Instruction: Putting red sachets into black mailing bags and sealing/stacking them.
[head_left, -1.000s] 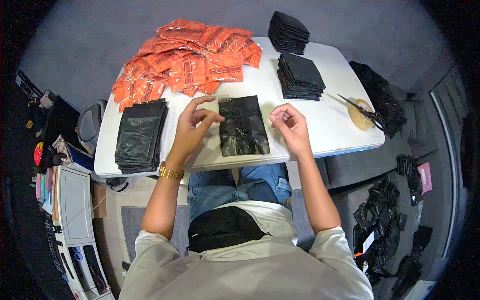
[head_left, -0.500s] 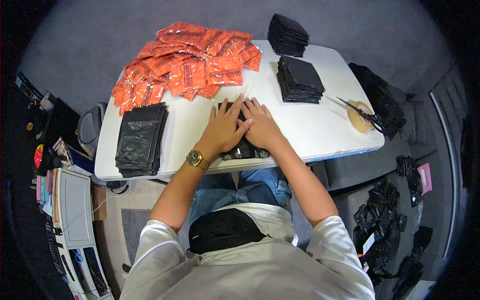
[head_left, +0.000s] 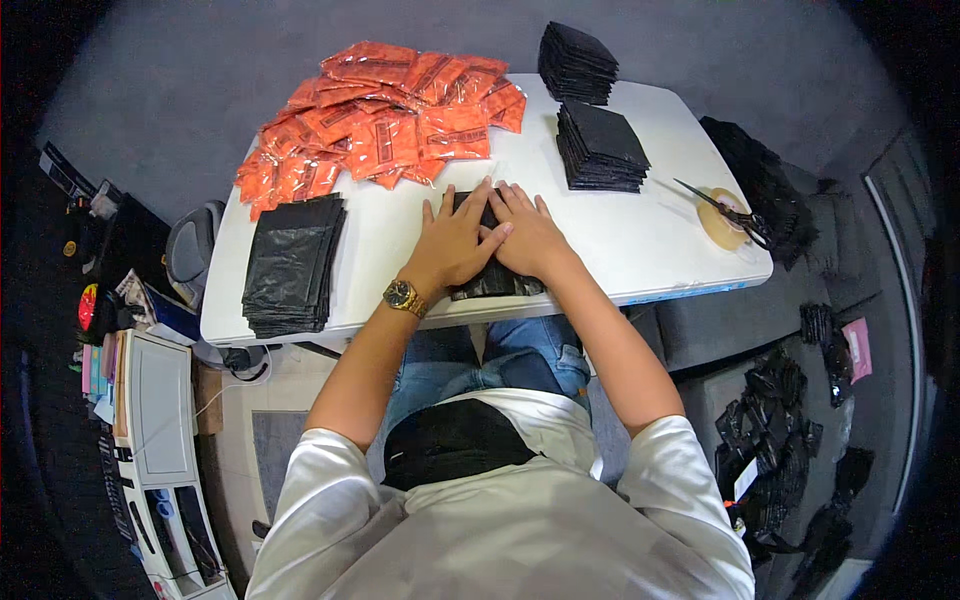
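Touching black plastic [head_left: 492, 283] on white table [head_left: 620, 240], cabinet [head_left: 162, 400] at left.

To my left I'm seeing a gray chair [head_left: 187, 255] standing beyond a white cabinet [head_left: 160, 400]; colored books or folders [head_left: 103, 372] are standing at its far left end, and a white cable [head_left: 225, 388] is running off to its right. A gray mat [head_left: 270, 450] is covering part of the floor [head_left: 238, 430]. To my right, a pink packet [head_left: 857, 350] is lying on a gray sofa [head_left: 690, 325].
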